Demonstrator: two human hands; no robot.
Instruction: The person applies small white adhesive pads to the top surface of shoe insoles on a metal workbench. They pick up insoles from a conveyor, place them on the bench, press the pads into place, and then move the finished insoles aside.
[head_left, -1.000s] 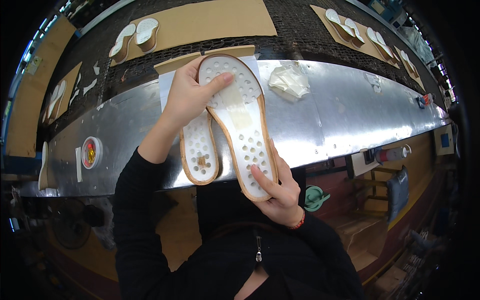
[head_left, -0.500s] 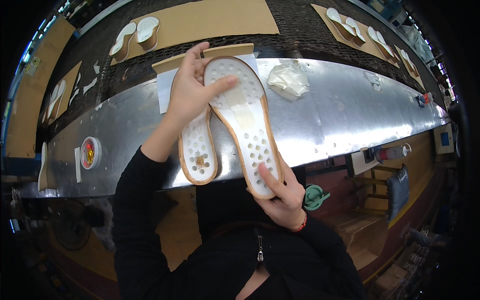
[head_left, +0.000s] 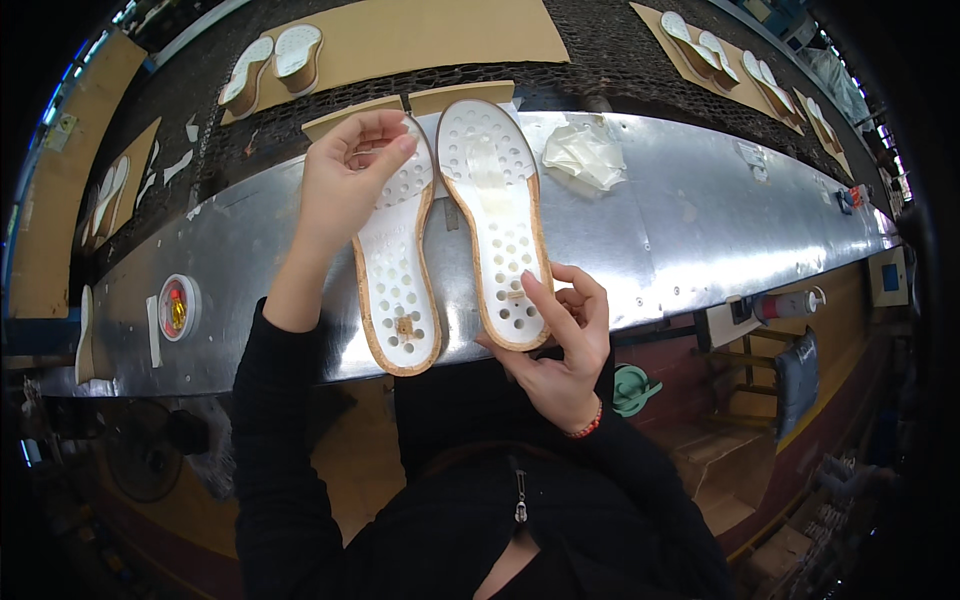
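Two white shoe soles with tan edges and rows of round holes lie side by side at the near edge of the metal bench. My right hand [head_left: 567, 355] grips the narrow end of the right shoe sole [head_left: 507, 215], thumb on top and fingers along its side. A pale translucent strip [head_left: 487, 168] lies on that sole's wide end. Over the wide end of the left shoe sole [head_left: 392, 265] hovers my left hand [head_left: 350, 170], fingers curled and thumb against them in a pinch. Whatever may be in the pinch cannot be made out.
Crumpled pale sheets [head_left: 584, 157] lie on the metal bench [head_left: 690, 220], right of the soles. A white tub [head_left: 179, 307] with something red and yellow stands at left. Beyond the bench, more soles [head_left: 297, 58] rest on cardboard [head_left: 430, 40] over a dark mesh surface.
The right sole has been lowered beside the left one and moved slightly away from me. My left hand has left its wide end, moving left and down, its fingers now curled.
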